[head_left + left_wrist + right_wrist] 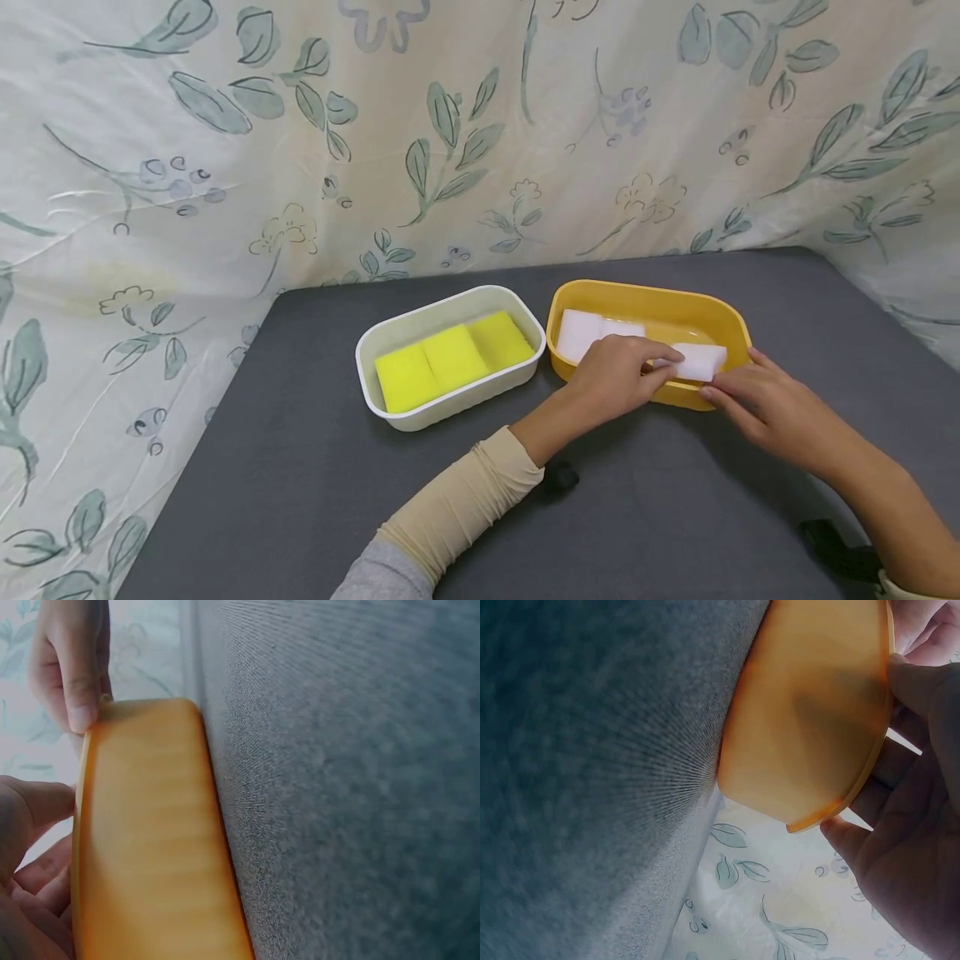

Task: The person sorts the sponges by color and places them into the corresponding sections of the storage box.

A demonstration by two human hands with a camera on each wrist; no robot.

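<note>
Inside the yellow bin (645, 290), a white sponge block (701, 360) lies near the front right. My left hand (611, 375) reaches over the front rim and pinches that block's left end between thumb and fingers. At the bin's front right corner, my right hand (780, 408) grips the rim, its fingers curled over the edge and its fingertips right at the block's right end. Two more white sponge blocks (579, 333) rest in the left part of the bin, partly behind my left hand. The right wrist view shows my right hand (911, 847) along the rim.
A white bin (450, 403) with three yellow sponges (452, 358) stands left of the yellow bin, their ends close together. Both are on a dark grey tabletop (300, 492). Behind the table hangs a leaf-patterned cloth (465, 108).
</note>
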